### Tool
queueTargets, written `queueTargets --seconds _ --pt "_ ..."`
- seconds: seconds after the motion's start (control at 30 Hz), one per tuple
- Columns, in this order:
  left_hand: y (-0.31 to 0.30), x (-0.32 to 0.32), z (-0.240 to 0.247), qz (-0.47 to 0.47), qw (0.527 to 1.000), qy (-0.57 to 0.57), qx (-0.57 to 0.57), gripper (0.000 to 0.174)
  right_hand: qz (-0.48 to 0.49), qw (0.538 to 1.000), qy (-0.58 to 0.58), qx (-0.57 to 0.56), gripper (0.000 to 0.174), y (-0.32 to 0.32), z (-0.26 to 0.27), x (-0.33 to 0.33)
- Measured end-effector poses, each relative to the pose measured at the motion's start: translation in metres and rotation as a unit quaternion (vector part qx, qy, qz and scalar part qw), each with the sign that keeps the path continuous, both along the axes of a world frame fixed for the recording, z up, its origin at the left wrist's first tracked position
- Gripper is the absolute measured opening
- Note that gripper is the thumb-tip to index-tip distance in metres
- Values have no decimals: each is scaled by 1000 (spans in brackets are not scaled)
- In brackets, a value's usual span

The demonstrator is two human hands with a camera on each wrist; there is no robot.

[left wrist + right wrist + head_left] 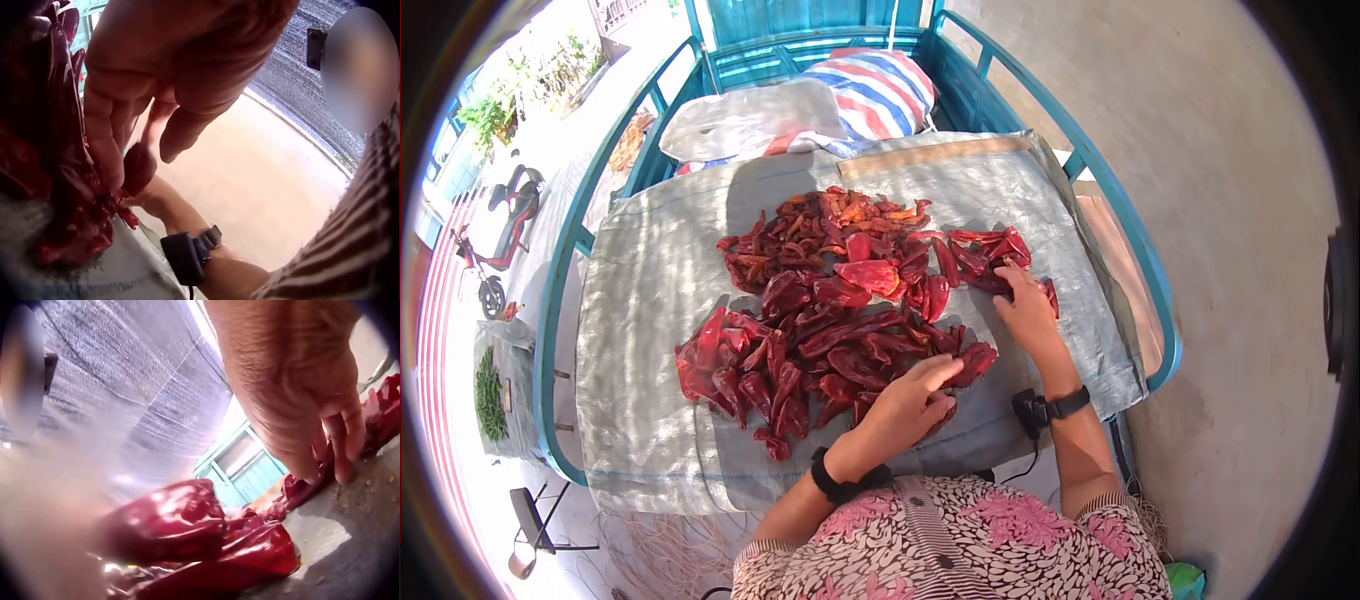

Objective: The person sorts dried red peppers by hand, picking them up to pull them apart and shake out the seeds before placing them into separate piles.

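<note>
Dried red peppers (850, 340) lie heaped on a grey woven sheet (640, 300), with smaller, more orange ones (830, 220) at the far side. Over the near heap's right edge is my left hand (900, 405), its fingers extended and touching peppers; the left wrist view shows the hand (169, 75) with thumb apart from the fingers, a dark red pepper (139, 169) showing between. My right hand (1032, 315) reaches to a smaller group of peppers (990, 255) at the right. In the right wrist view its fingers (344, 450) point down beside a pepper, thumb apart; contact is partly hidden.
Blue metal rails (1100, 180) flank the cart bed, and a striped bag (880, 90) lies at the far end. A strip of brown material (935, 155) crosses the sheet's far edge. A scooter (515, 215) and a folding chair (530, 520) stand at the left.
</note>
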State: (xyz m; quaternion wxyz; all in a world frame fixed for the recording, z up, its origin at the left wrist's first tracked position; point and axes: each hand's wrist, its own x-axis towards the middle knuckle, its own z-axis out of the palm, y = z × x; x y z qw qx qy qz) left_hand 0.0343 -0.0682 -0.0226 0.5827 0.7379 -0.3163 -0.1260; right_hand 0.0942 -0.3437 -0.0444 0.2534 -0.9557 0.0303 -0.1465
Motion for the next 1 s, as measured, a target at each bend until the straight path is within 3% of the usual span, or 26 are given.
queueTargets --seconds 0.07,0.17,0.27,0.3,0.4,0.5,0.57,0.6,0.7,0.93,1.0 --pt "4 -1 1 -29 999 -2 13 47 2 989 20 -145 34 3 -6 4" --pt "7 -3 2 2 1000 2 27 43 -11 994 15 -111 33 -6 -19 15" --pt "12 -2 3 56 997 -14 59 38 -23 996 14 -82 30 -1 4 3" --pt "13 -2 3 63 996 -6 56 37 -51 997 42 -46 26 12 25 -5" --pt "16 -3 10 81 994 -1 71 35 60 964 103 237 22 7 43 -21" --pt "26 -4 22 96 991 -13 93 34 68 938 254 225 22 3 66 -18" --pt "36 -5 34 108 988 -15 107 35 89 992 77 47 26 7 52 -11" --pt "42 -5 43 115 987 -11 114 35 99 994 -14 -44 28 12 43 -6" --pt "62 -6 55 135 985 0 108 36 186 982 -21 9 36 33 26 16" --pt "109 -24 89 203 970 -13 135 38 189 972 139 -25 49 59 22 20" --pt "121 -29 106 215 961 -14 174 38 184 970 156 19 43 54 25 18"
